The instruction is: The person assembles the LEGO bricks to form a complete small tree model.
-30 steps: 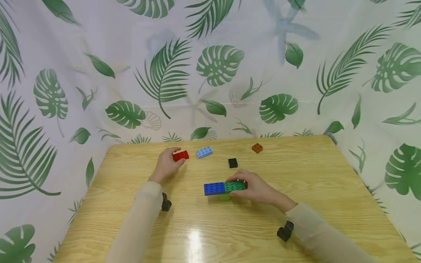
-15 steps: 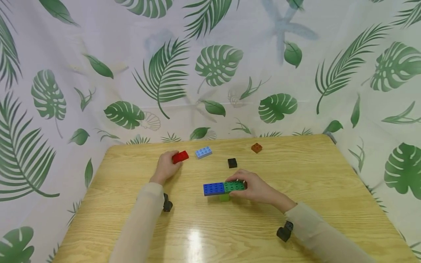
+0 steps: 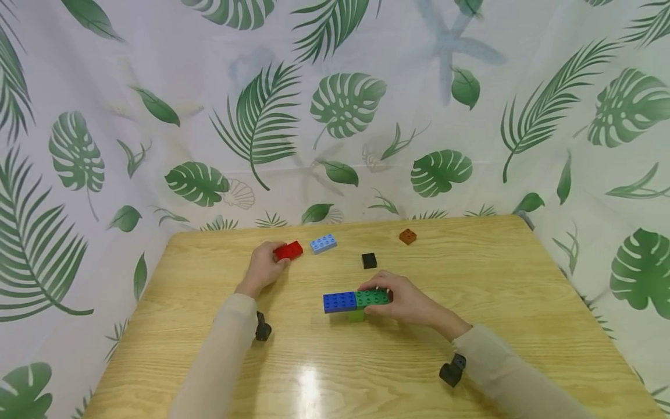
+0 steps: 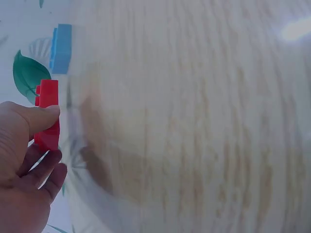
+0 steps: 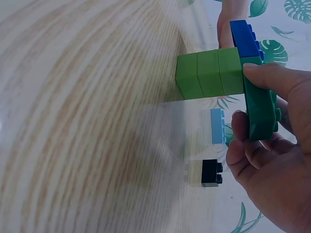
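At the far left of the table, my left hand pinches a red toy building brick between thumb and fingers. The left wrist view shows the thumb across the side of this red brick, with its studs facing left. My right hand grips a dark green brick, thumb on the near side and fingers behind. A blue brick sits level beside the dark green one, end to end. Beneath their joint stands a column of three light green bricks, seen from the side in the right wrist view.
Beyond the hands lie a light blue brick, a black brick and a brown brick. A leaf-patterned curtain hangs behind the wooden table. The light blue brick is just right of the red one.
The left fingers have shifted their hold on the red brick, which has turned slightly and moved a little to the right. My right hand and the stack stay where they were.
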A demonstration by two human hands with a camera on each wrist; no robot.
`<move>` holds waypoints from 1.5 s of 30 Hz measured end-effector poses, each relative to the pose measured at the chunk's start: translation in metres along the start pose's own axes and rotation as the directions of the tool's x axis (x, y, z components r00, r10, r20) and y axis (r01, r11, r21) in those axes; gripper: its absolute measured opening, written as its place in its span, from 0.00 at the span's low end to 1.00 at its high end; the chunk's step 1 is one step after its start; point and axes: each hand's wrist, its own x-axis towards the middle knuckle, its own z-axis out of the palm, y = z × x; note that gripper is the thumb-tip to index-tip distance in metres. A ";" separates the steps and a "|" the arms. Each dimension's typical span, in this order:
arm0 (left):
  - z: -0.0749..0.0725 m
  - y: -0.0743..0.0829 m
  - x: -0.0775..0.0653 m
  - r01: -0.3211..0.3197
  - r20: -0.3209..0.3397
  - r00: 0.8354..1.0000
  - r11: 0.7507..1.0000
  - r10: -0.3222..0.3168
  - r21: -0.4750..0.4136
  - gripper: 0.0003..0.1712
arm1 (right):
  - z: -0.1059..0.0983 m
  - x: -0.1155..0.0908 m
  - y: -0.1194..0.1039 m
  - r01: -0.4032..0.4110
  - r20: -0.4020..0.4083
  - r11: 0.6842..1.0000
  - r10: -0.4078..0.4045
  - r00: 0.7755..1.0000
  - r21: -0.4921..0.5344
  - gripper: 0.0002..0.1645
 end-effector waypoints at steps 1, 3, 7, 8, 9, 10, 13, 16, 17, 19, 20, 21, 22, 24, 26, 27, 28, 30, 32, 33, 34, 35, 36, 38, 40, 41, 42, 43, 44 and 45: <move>-0.001 0.002 -0.001 0.001 0.008 1.000 1.000 -0.001 -0.016 0.26 | 0.000 0.000 0.000 0.001 -0.002 1.000 -0.001 1.000 -0.001 0.22; -0.002 0.006 -0.003 -0.007 0.021 1.000 0.999 0.008 -0.040 0.27 | 0.000 0.000 0.000 0.004 -0.006 1.000 -0.004 1.000 -0.001 0.22; -0.005 0.016 -0.008 -0.051 0.045 0.998 0.998 0.053 -0.048 0.26 | 0.000 -0.001 0.000 0.009 -0.010 1.000 -0.009 1.000 -0.001 0.23; -0.006 0.018 -0.009 -0.061 0.051 0.997 0.997 0.064 -0.047 0.25 | 0.000 -0.001 0.000 0.010 -0.011 1.000 -0.010 1.000 -0.001 0.23; -0.006 0.020 -0.011 -0.074 0.055 0.996 0.996 0.076 -0.043 0.25 | 0.000 -0.001 -0.001 0.011 -0.010 1.000 -0.011 1.000 -0.001 0.23; -0.007 0.022 -0.013 -0.079 0.060 0.995 0.996 0.081 -0.046 0.25 | 0.001 -0.001 -0.001 0.011 -0.010 1.000 -0.011 1.000 -0.002 0.23; -0.009 0.029 -0.018 -0.106 0.067 0.992 0.993 0.109 -0.057 0.24 | 0.001 -0.001 -0.001 0.011 -0.008 1.000 -0.011 1.000 -0.004 0.23; -0.011 0.035 -0.022 -0.147 0.066 0.986 0.987 0.151 -0.062 0.23 | 0.001 -0.001 -0.001 0.010 -0.005 1.000 -0.010 1.000 -0.002 0.23; -0.012 0.037 -0.024 -0.160 0.067 0.984 0.985 0.164 -0.064 0.23 | 0.001 -0.001 -0.001 0.007 -0.004 1.000 -0.007 1.000 -0.001 0.23; -0.013 0.042 -0.026 -0.184 0.069 0.980 0.981 0.188 -0.065 0.22 | 0.000 -0.002 -0.001 0.002 -0.002 1.000 -0.002 1.000 0.000 0.23; -0.013 0.045 -0.028 -0.189 0.073 0.978 0.980 0.194 -0.068 0.22 | 0.000 -0.001 -0.001 -0.001 -0.001 1.000 0.001 1.000 0.000 0.23; -0.014 0.048 -0.030 -0.193 0.079 0.977 0.979 0.199 -0.072 0.23 | 0.000 -0.001 -0.001 -0.005 0.000 1.000 0.005 1.000 0.000 0.23; -0.014 0.051 -0.032 -0.196 0.085 0.976 0.977 0.203 -0.078 0.23 | 0.000 -0.001 -0.002 -0.008 0.001 1.000 0.008 1.000 0.000 0.23; -0.015 0.056 -0.036 -0.205 0.098 0.972 0.975 0.213 -0.083 0.23 | 0.000 -0.001 -0.002 -0.009 0.001 1.000 0.009 1.000 0.000 0.23; -0.015 0.060 -0.040 -0.218 0.112 0.967 0.972 0.227 -0.088 0.23 | 0.000 -0.001 -0.002 -0.008 0.001 1.000 0.008 1.000 0.003 0.23; -0.015 0.062 -0.042 -0.228 0.117 0.964 0.969 0.238 -0.090 0.23 | 0.000 -0.001 -0.002 -0.007 0.001 1.000 0.007 1.000 0.003 0.23; -0.016 0.064 -0.043 -0.239 0.122 0.961 0.967 0.249 -0.093 0.24 | 0.000 -0.001 -0.002 -0.006 0.001 1.000 0.006 1.000 0.003 0.23; -0.016 0.067 -0.046 -0.264 0.132 0.953 0.960 0.274 -0.094 0.24 | 0.000 -0.001 -0.002 -0.006 0.001 1.000 0.006 1.000 0.004 0.23; -0.016 0.071 -0.048 -0.287 0.139 0.944 0.953 0.299 -0.096 0.24 | 0.000 0.000 -0.002 -0.009 0.000 1.000 0.009 1.000 0.001 0.23; -0.016 0.072 -0.049 -0.299 0.142 0.940 0.949 0.311 -0.097 0.23 | 0.000 0.000 -0.002 -0.010 0.000 1.000 0.010 1.000 0.000 0.23; -0.016 0.074 -0.050 -0.310 0.145 0.936 0.946 0.322 -0.100 0.23 | 0.000 0.000 -0.002 -0.008 -0.001 1.000 0.008 1.000 -0.001 0.23; -0.016 0.076 -0.051 -0.321 0.146 0.931 0.941 0.334 -0.102 0.23 | 0.000 0.000 -0.002 -0.010 -0.002 1.000 0.010 1.000 -0.002 0.23; -0.016 0.077 -0.052 -0.332 0.148 0.927 0.937 0.345 -0.105 0.23 | 0.001 0.000 -0.001 -0.007 -0.003 1.000 0.007 1.000 -0.004 0.23; -0.016 0.081 -0.054 -0.347 0.149 0.921 0.931 0.361 -0.109 0.23 | 0.001 0.000 -0.001 -0.008 -0.004 1.000 0.008 1.000 -0.007 0.23; -0.016 0.083 -0.056 -0.364 0.148 0.914 0.925 0.378 -0.111 0.22 | 0.000 0.000 -0.001 -0.008 -0.004 1.000 0.008 1.000 -0.006 0.23; -0.015 0.084 -0.057 -0.371 0.147 0.912 0.922 0.384 -0.110 0.22 | 0.000 0.000 -0.001 -0.010 -0.004 1.000 0.010 1.000 -0.005 0.23; -0.015 0.086 -0.058 -0.374 0.149 0.910 0.921 0.387 -0.109 0.22 | 0.000 0.000 -0.001 -0.009 -0.002 1.000 0.009 1.000 -0.004 0.23; -0.015 0.087 -0.059 -0.381 0.151 0.907 0.918 0.394 -0.109 0.22 | 0.000 0.000 -0.001 -0.011 -0.002 1.000 0.011 1.000 -0.003 0.23; -0.014 0.088 -0.060 -0.386 0.154 0.904 0.916 0.400 -0.111 0.22 | 0.000 0.000 -0.001 -0.006 0.000 1.000 0.006 1.000 -0.002 0.24; -0.014 0.090 -0.061 -0.395 0.158 0.899 0.912 0.408 -0.111 0.22 | 0.000 0.000 -0.001 -0.005 0.000 1.000 0.005 1.000 -0.002 0.24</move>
